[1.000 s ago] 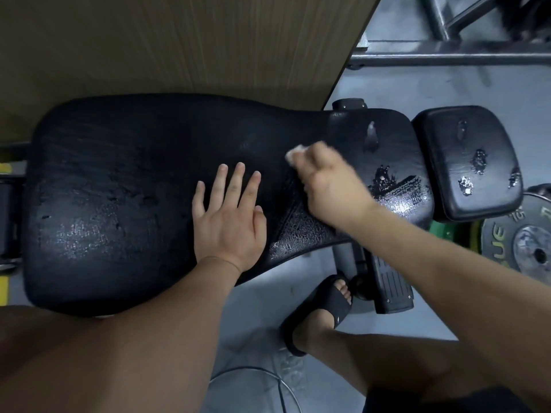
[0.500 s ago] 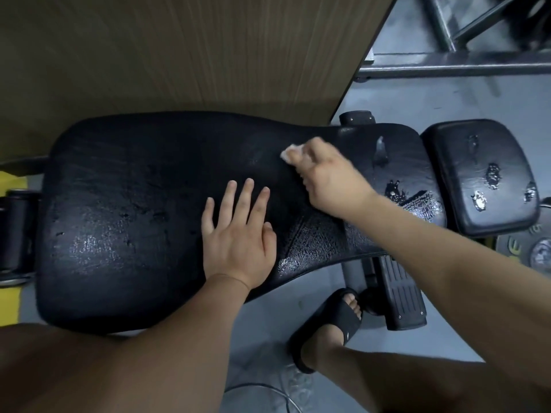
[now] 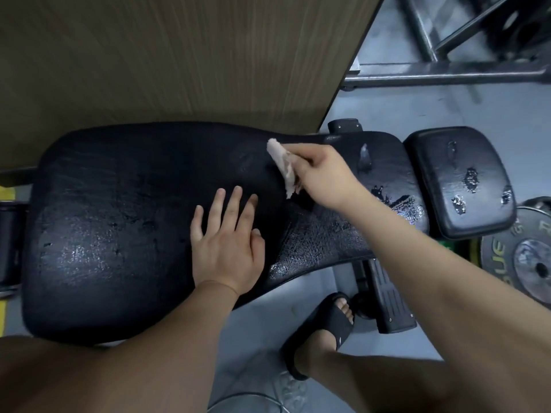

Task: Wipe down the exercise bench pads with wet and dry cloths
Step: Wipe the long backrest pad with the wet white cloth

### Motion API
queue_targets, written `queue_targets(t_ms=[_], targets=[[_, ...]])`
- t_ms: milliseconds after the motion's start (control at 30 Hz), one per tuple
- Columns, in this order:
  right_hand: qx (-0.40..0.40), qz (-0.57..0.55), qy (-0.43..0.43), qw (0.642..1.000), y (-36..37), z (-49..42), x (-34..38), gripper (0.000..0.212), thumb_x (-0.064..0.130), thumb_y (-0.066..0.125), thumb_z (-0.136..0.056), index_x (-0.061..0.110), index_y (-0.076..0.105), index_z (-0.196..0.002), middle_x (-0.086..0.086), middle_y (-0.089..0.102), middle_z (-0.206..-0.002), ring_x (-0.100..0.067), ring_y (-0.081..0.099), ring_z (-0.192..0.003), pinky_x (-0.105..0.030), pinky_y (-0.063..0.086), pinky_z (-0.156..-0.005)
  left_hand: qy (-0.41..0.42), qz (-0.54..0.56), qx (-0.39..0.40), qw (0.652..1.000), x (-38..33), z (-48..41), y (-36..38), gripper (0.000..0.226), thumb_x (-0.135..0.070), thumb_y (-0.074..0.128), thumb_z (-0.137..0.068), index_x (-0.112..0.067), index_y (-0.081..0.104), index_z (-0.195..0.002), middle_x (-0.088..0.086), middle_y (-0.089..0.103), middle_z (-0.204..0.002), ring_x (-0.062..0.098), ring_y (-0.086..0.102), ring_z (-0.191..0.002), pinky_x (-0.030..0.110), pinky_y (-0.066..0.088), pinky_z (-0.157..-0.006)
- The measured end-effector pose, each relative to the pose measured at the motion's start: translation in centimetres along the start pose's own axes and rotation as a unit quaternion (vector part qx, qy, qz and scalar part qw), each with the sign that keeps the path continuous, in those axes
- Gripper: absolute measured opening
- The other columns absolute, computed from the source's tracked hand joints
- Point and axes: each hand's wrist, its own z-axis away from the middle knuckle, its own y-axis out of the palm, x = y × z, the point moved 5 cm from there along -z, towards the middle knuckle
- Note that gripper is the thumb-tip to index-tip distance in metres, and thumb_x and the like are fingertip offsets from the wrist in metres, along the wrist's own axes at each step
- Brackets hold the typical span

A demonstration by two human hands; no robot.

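cloth: small pale crumpled rag (image 3: 281, 165) now trails further out than a moment ago, pinched in right hand (image 3: 325, 177), over far middle of long black cracked bench pad (image 3: 119, 219) | left hand (image 3: 228, 245) flat, fingers straight, bracing pad | likely re-gripping; wiping unfinished

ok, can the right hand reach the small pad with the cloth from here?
Probably yes. Right hand holds the cloth over the long pad; the small pad sits beside that pad's end, nothing over it.

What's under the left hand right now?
The left hand lies flat, fingers spread, on the long black pad. Nothing pokes out around it; the pad surface beneath the palm is hidden.
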Motion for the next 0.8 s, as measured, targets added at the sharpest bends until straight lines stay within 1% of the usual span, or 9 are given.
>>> queue_targets(t_ms=[33,133,200,267,333,433,600,700,800], targets=[[-0.003,0.002,0.031,1.0,-0.5,0.3,-1.1,0.031,0.014,0.052,-0.101,0.018,0.073,-0.123,0.006,0.075,-0.1,-0.004,0.068,-0.089,-0.023,0.053,-0.09,-0.001,0.002,-0.002,1.0,0.0,0.0,0.0,0.061,-0.04,0.032,-0.097,-0.032,0.033,-0.157,-0.005,0.023,-0.168,0.019,0.011,-0.157,0.054,0.013,-0.124],[-0.066,0.086,0.138,0.984,-2.1,1.6,-5.0,0.027,0.008,0.052,-0.095,0.001,0.074,-0.109,-0.021,0.073,-0.105,-0.036,0.065,-0.104,-0.03,0.042,-0.105,0.001,0.006,-0.008,1.0,0.0,0.0,0.1,0.061,-0.04,0.033,-0.097,-0.032,0.035,-0.157,-0.005,0.025,-0.168,0.02,0.013,-0.157,0.054,0.013,-0.124],[-0.127,0.1,0.137,0.977,-3.1,2.3,-5.5,0.026,0.004,0.052,-0.093,-0.002,0.074,-0.105,-0.025,0.067,-0.1,-0.041,0.062,-0.1,-0.028,0.039,-0.099,0.003,0.009,-0.013,1.0,0.0,0.0,0.1,0.061,-0.04,0.034,-0.097,-0.032,0.035,-0.157,-0.004,0.026,-0.167,0.02,0.014,-0.157,0.054,0.013,-0.124],[-0.145,0.075,0.095,0.982,-2.8,2.4,-4.0,0.027,0.009,0.055,-0.096,0.004,0.073,-0.116,-0.02,0.063,-0.108,-0.034,0.062,-0.101,-0.025,0.04,-0.093,0.003,0.011,-0.018,1.0,0.1,0.0,0.1,0.061,-0.039,0.034,-0.097,-0.031,0.036,-0.157,-0.004,0.026,-0.167,0.021,0.015,-0.157,0.054,0.014,-0.124],[-0.09,0.065,-0.007,0.994,-0.8,2.5,-1.8,0.029,0.019,0.061,-0.097,0.009,0.07,-0.123,-0.014,0.058,-0.112,-0.03,0.059,-0.101,-0.031,0.044,-0.095,0.003,0.012,-0.02,1.0,0.1,0.1,0.1,0.061,-0.039,0.033,-0.097,-0.031,0.036,-0.157,-0.004,0.026,-0.167,0.021,0.015,-0.157,0.054,0.013,-0.124],[-0.015,0.15,-0.12,0.981,2.2,2.4,-1.0,0.034,0.023,0.067,-0.094,0.016,0.067,-0.127,-0.011,0.056,-0.108,-0.033,0.052,-0.093,-0.041,0.052,-0.08,0.002,0.009,-0.016,1.0,0.1,0.1,0.2,0.061,-0.04,0.033,-0.097,-0.032,0.034,-0.157,-0.005,0.025,-0.168,0.02,0.014,-0.157,0.054,0.013,-0.124],[-0.104,0.184,-0.026,0.977,1.2,0.7,-4.6,0.03,0.006,0.061,-0.09,0.011,0.071,-0.118,-0.014,0.058,-0.101,-0.036,0.051,-0.086,-0.047,0.053,-0.072,0.0,0.013,-0.017,1.0,0.2,0.1,0.2,0.06,-0.04,0.035,-0.097,-0.033,0.034,-0.157,-0.005,0.024,-0.168,0.02,0.013,-0.157,0.053,0.012,-0.124],[-0.078,0.164,-0.094,0.979,2.9,4.4,-2.2,0.037,0.008,0.055,-0.088,0.012,0.07,-0.122,-0.011,0.059,-0.104,-0.034,0.049,-0.083,-0.045,0.05,-0.07,0.003,0.016,-0.019,1.0,0.2,0.0,0.3,0.06,-0.04,0.035,-0.097,-0.032,0.035,-0.157,-0.005,0.025,-0.168,0.02,0.014,-0.157,0.054,0.012,-0.124],[0.021,0.119,-0.205,0.971,5.2,10.6,0.4,0.042,0.01,0.054,-0.089,0.015,0.067,-0.129,-0.008,0.058,-0.107,-0.029,0.047,-0.083,-0.039,0.045,-0.075,0.004,0.016,-0.014,1.0,0.2,0.0,0.4,0.061,-0.04,0.033,-0.097,-0.032,0.033,-0.158,-0.004,0.023,-0.168,0.02,0.012,-0.157,0.054,0.011,-0.124]])
